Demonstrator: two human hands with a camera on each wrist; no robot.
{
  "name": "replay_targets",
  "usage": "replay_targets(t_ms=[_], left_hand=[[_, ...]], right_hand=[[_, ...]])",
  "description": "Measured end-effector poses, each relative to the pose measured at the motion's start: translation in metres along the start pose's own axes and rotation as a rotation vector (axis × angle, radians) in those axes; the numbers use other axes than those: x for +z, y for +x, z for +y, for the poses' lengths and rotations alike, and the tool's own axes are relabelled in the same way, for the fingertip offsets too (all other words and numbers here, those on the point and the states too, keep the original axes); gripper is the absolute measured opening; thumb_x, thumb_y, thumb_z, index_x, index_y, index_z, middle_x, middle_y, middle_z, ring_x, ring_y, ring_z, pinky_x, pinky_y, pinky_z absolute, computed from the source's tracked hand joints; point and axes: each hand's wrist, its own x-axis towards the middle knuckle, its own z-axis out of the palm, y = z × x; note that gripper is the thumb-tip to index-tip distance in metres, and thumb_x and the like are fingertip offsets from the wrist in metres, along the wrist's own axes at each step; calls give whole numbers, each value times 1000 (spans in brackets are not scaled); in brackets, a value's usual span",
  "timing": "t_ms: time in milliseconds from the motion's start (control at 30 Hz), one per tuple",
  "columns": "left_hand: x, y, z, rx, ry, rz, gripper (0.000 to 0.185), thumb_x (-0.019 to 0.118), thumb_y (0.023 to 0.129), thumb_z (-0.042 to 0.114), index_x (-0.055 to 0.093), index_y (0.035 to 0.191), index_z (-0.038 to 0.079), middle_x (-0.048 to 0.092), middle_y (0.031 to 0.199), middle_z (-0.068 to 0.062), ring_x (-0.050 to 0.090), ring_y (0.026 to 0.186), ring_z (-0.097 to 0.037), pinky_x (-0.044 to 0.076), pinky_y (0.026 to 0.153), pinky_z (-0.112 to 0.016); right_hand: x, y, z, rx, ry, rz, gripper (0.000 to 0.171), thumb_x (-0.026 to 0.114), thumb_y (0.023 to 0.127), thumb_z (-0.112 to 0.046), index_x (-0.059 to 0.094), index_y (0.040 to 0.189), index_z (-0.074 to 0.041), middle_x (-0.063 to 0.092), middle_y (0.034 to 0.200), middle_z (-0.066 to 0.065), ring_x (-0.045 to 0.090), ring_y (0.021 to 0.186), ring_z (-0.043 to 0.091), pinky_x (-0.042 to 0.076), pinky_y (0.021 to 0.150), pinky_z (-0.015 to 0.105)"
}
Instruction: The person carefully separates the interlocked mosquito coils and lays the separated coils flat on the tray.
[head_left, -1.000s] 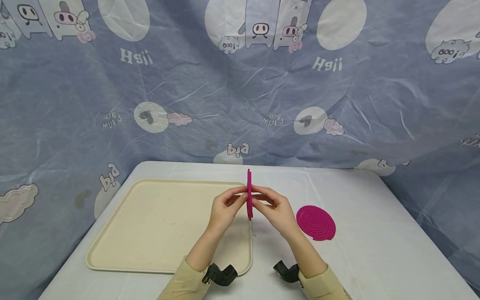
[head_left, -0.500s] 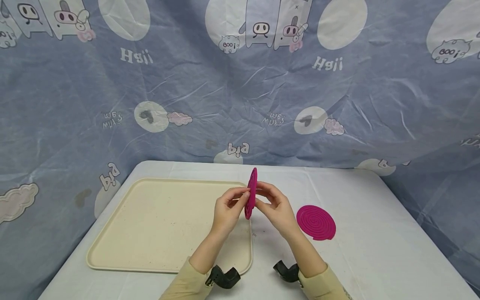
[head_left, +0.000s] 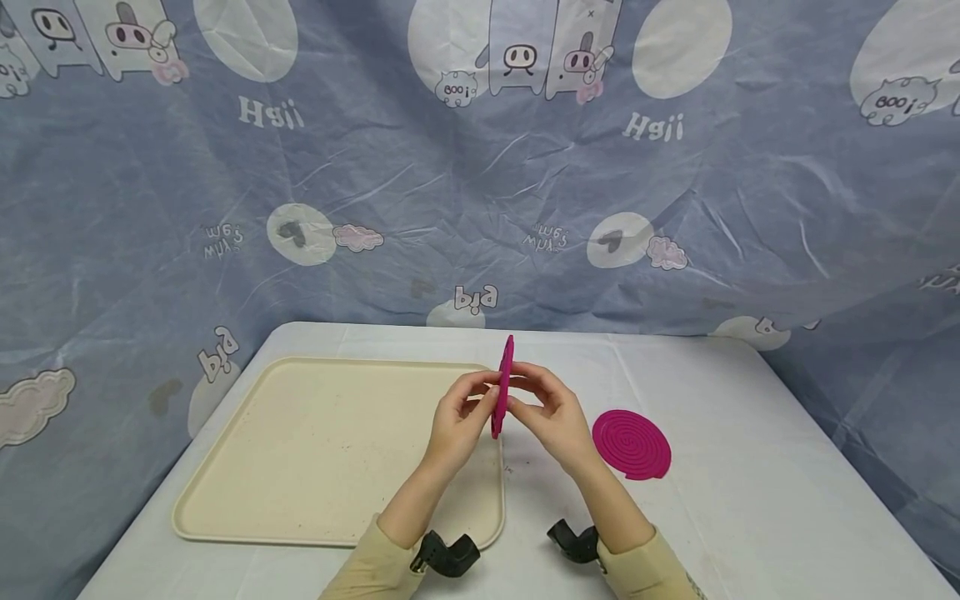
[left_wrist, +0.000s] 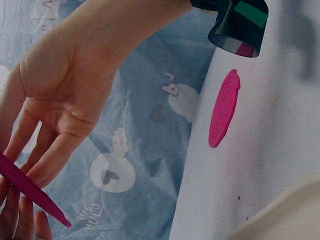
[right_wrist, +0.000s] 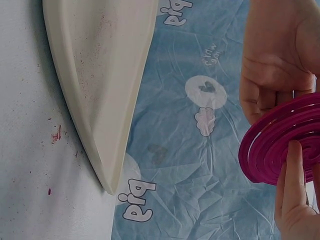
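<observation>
The left hand (head_left: 459, 415) and the right hand (head_left: 551, 412) hold a pink coil (head_left: 504, 385) upright between bent fingers, each grip narrow, near the right edge of the tray (head_left: 300, 450). A second coil (head_left: 632, 444) lies flat on the surface (head_left: 772, 475). Both spirals seem already wound; the held one is not yet put down.

Shallow cream tray (head_left: 322, 450), round-cornered, lying flat on the left of the white desk (head_left: 750, 467). Reddish specks (right_wrist: 56, 134) are scattered beside its rim. Behind the desk hangs a creased blue-grey cloth (head_left: 450, 175) printed with cartoon figures (head_left: 519, 58) and lettering (head_left: 654, 127).
</observation>
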Motion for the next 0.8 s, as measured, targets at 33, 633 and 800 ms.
replay_targets(t_ms=[33,633,800], left_hand=[[0,0,0,4,1,-2,23,55,92,0,59,114,-7,59,110,-20,55,94,-20,48,83,-26],[2,-2,4,110,143,107,17,62,87,-3,66,103,-7,68,96,-17,63,90,-33,52,82,-39],[3,-2,3,135,132,83,18,62,85,-6,65,103,-8,68,95,-19,64,87,-32,53,81,-39]], right_hand=[[0,0,0,-2,-1,4,45,64,84,7,51,127,5,56,120,13,55,111,18,52,84,32],[-2,1,5,6,-57,63,40,71,79,5,61,117,4,62,113,13,61,103,20,55,77,35],[-7,1,8,-7,-32,33,40,69,78,11,57,116,6,60,110,11,68,86,21,55,75,35]])
